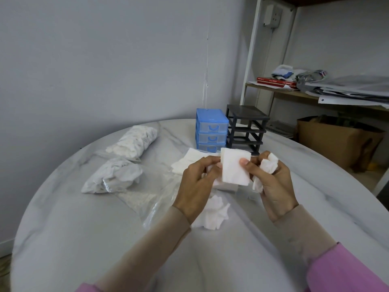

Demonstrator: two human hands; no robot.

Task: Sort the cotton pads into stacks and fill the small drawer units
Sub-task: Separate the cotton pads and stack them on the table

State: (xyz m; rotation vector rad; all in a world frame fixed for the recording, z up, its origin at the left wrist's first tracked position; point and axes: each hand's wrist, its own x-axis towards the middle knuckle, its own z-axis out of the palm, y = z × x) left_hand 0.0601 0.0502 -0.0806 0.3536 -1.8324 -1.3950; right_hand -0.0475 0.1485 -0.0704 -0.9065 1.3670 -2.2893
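Near edge, bottom of frame: pink-and-beige sleeves (328,268) coming in over the pale marble-look round table (63,239). Just above them, lower centre, a loose heap of crumpled white cotton pads (214,216) lies on the table beside a flat clear plastic bag (147,197).

Centre frame: both hands raised over the table. Left hand (197,184), fingers curled, pinches the left edge of a small squared-up stack of flat white square cotton pads (234,168). Right hand (273,182) has thumb pressed on the stack's right face, and its other fingers are clenched around a wad of crumpled pads (268,167). So the stack is in the air, held between both hands, not yet in a drawer.

Behind the hands: more flat white pads (185,161) spread on the table. Left of centre: two stuffed clear bags of white pads (124,163).

Far, upper centre: blue plastic three-drawer unit (211,129), drawers closed; beside it a black plastic drawer frame (246,127), drawers out. Upper right: cluttered shelf (315,89).

Risks, my read:
- right hand is overloaded, so the wad may drop or skew the stack
- thin edge pinch, so pads could fan out
- blue drawers closed, and no free hand to open one
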